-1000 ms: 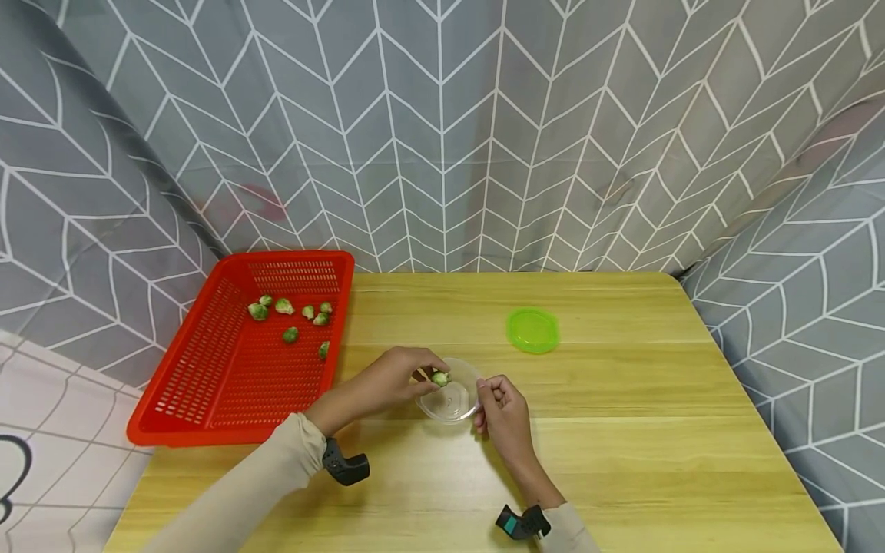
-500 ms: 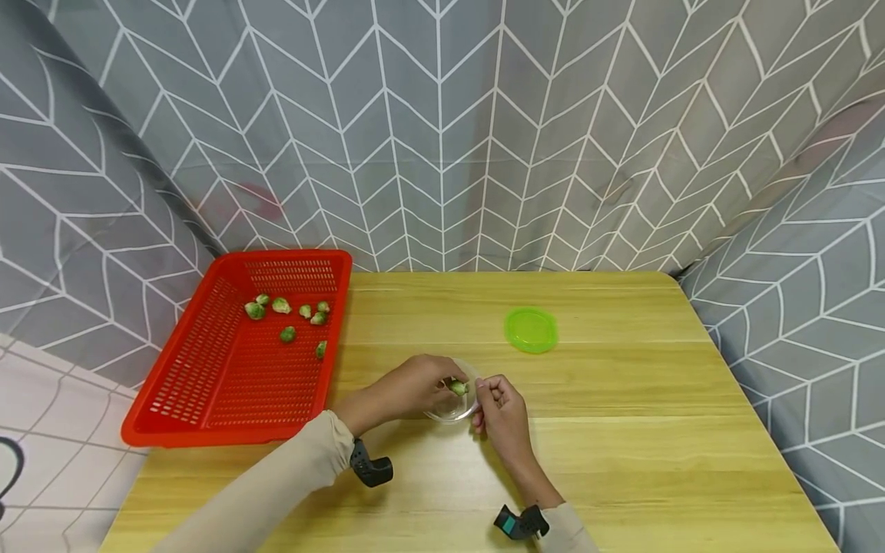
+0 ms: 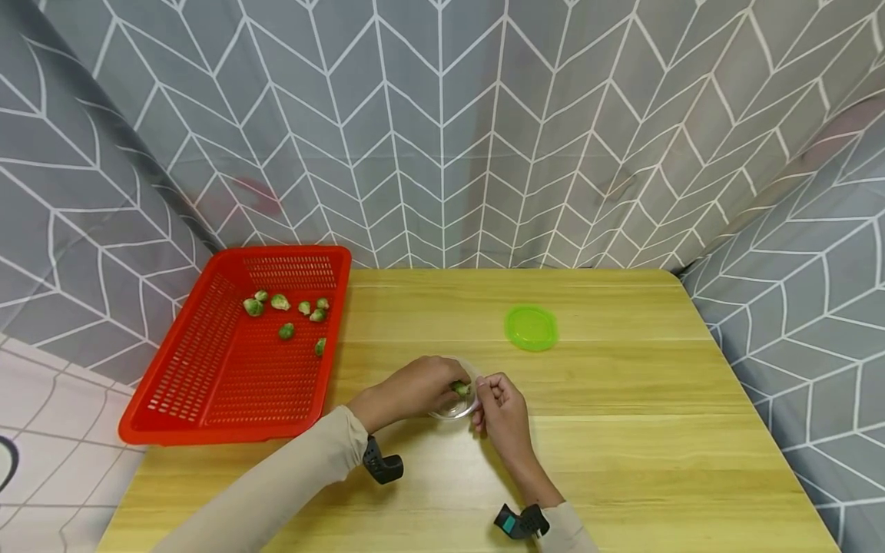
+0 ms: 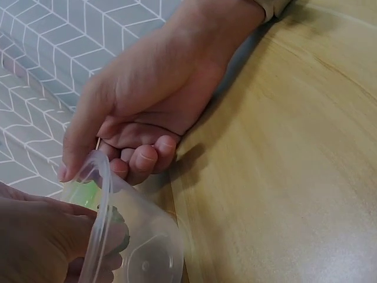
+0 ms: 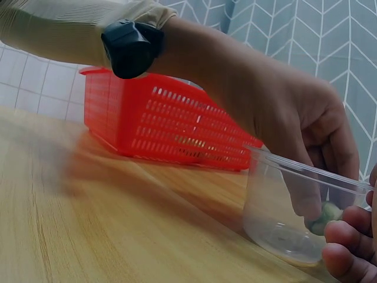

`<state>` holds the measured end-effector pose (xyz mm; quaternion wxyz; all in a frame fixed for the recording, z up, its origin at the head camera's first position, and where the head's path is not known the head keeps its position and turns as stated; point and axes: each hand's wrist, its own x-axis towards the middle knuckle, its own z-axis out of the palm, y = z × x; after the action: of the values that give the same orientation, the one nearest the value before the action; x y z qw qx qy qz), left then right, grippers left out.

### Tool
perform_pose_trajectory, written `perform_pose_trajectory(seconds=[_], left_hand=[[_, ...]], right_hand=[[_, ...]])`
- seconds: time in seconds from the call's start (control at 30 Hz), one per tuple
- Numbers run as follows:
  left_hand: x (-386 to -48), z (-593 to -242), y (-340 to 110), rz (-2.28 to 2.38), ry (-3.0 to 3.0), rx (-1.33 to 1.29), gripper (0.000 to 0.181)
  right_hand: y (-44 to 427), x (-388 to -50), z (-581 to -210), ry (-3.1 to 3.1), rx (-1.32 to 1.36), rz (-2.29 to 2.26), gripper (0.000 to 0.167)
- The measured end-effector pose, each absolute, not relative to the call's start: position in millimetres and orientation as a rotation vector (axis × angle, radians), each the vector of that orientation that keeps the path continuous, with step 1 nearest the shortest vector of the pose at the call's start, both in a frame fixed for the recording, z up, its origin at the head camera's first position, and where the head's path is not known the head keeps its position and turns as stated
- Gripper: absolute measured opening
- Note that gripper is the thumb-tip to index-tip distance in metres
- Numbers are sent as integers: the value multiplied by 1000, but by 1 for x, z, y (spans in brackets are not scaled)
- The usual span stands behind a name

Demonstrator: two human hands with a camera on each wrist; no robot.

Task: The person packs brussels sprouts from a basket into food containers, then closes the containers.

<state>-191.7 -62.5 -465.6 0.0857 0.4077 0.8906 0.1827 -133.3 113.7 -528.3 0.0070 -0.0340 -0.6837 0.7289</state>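
My left hand (image 3: 423,385) reaches down into a clear round plastic tub (image 3: 454,411) and pinches a small green sprout (image 3: 462,389). In the right wrist view the sprout (image 5: 325,218) is between the thumb and fingers, inside the tub (image 5: 277,206) and above its bottom. My right hand (image 3: 505,415) grips the tub's right rim between thumb and fingers. The left wrist view shows the right hand (image 4: 141,100) at the rim of the tub (image 4: 150,236), its other fingers curled beside the wall.
A red perforated basket (image 3: 259,384) with several sprouts (image 3: 286,331) stands on the left of the wooden table (image 3: 622,430). A green lid (image 3: 531,328) lies behind and to the right of the tub. A patterned curtain (image 3: 442,138) hangs behind the table.
My left hand has moved right and down into the tub with the sprout between its fingers. The right hand has kept its grip on the rim.
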Motion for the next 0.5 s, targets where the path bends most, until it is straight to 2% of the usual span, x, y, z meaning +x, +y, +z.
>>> perform_pose_trajectory(seconds=[0.33, 0.5], left_hand=[[-192, -469, -59, 475, 2694, 1247, 13], [-191, -469, -58, 428, 2698, 1228, 12]], right_hand=[[114, -135, -528, -2144, -123, 2285, 25], [114, -131, -512, -2159, -106, 2303, 22]])
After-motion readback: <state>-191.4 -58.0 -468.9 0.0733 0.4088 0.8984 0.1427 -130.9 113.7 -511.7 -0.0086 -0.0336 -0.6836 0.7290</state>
